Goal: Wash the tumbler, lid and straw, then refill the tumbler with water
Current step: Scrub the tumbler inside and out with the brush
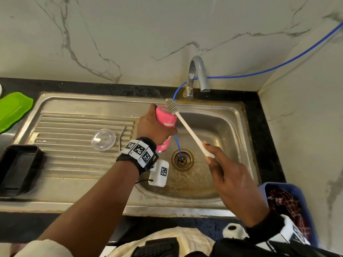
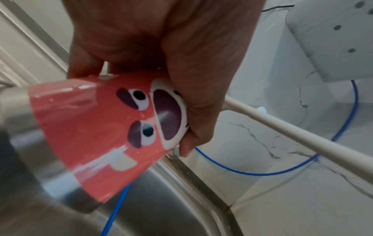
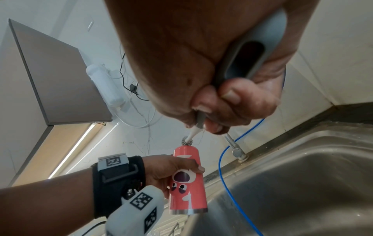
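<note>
Pink tumbler [image 1: 165, 119] gripped in L hand [image 1: 152, 127] fingers; R hand [image 1: 230, 177] fingers hold bottle brush [image 1: 187, 128].

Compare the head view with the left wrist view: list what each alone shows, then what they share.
Only the head view shows the clear lid and the metal straw lying on the drainboard, the drain, the tap, the brush's bristle head at the tumbler's mouth, and the right hand gripping the brush handle.

Only the left wrist view shows the cartoon face printed on the tumbler, up close.

Both show the left hand gripping the pink tumbler, the white brush handle and the blue hose.
</note>
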### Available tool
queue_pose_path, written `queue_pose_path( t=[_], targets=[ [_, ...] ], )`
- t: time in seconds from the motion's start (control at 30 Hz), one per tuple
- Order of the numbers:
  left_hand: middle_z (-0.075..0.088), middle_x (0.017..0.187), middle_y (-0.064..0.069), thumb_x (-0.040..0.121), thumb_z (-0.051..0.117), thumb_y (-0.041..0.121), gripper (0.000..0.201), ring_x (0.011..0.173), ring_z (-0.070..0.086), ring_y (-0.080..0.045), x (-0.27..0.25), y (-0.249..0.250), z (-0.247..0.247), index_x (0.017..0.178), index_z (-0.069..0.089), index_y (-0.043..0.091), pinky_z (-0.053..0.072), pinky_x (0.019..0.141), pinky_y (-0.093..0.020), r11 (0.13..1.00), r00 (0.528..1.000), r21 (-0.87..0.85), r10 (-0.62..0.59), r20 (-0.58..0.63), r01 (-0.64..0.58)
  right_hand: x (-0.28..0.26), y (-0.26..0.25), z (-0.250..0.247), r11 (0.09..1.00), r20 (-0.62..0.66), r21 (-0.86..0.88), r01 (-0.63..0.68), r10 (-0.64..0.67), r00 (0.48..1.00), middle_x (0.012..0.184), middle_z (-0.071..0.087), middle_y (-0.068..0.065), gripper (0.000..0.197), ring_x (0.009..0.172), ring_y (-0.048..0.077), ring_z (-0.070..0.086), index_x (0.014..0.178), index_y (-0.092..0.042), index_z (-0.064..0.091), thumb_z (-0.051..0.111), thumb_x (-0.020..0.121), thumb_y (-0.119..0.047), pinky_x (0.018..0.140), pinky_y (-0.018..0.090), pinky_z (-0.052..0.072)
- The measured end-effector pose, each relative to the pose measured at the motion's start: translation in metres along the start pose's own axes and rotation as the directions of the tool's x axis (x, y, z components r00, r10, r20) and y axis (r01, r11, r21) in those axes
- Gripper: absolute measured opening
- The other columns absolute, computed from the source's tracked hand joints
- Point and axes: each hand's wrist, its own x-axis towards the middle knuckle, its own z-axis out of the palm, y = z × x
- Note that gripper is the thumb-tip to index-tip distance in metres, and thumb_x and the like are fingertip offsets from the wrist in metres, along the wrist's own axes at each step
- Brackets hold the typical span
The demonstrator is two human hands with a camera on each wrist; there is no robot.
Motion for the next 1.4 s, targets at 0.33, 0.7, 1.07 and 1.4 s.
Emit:
queue_pose_path(
  t=[0.33,0.7,1.07,1.4],
  targets=[
    [0.065,0.096,0.007,0.06,0.098,0.031,0.071,0.077,0.061,-0.015,-0.004,-0.001,0.003,0.109,0.046,0.025,0.041,0.056,-0.018,0.995,0.998,-0.071,0.067,0.005,-0.067,-0.001,0.004,0.001,0.99,-0.017,0.137,-0.033,0.036,0.999,0.056,0.038,0.005,0.036,0.045,0.008,0.034,0.138,-0.06,0.049,0.048,0.108,-0.04,0.044,0.024,0.032],
    [0.069,0.097,0.008,0.057,0.097,0.022,0.071,0.084,0.068,-0.019,-0.005,-0.003,0.002,0.109,0.049,0.026,0.06,0.069,-0.039,0.969,0.976,-0.152,0.175,-0.128,-0.194,-0.002,0.002,-0.003,0.986,-0.004,0.163,-0.037,0.038,0.999,0.057,0.037,-0.002,0.038,0.048,0.006,0.035,0.137,-0.067,0.047,0.048,0.106,-0.045,0.046,0.02,0.034],
    [0.066,0.102,0.003,0.057,0.086,0.031,0.067,0.09,0.062,-0.03,-0.001,-0.01,0.0,0.114,0.051,0.027,0.053,0.082,-0.049,0.945,0.926,0.057,0.328,-0.186,-0.323,-0.007,0.018,0.002,0.924,0.094,0.35,-0.154,0.129,0.987,0.065,0.045,-0.003,0.038,0.058,0.013,0.043,0.136,-0.065,0.053,0.049,0.101,-0.05,0.055,0.034,0.041],
    [0.066,0.105,0.003,0.055,0.093,0.022,0.072,0.093,0.062,-0.029,0.007,-0.011,0.001,0.116,0.056,0.024,0.049,0.089,-0.049,0.916,0.915,0.209,0.375,-0.146,-0.342,-0.016,0.021,0.004,0.963,0.074,0.238,-0.13,0.115,0.991,0.065,0.044,0.011,0.039,0.056,0.02,0.045,0.141,-0.062,0.049,0.047,0.103,-0.053,0.055,0.049,0.049]
  ],
)
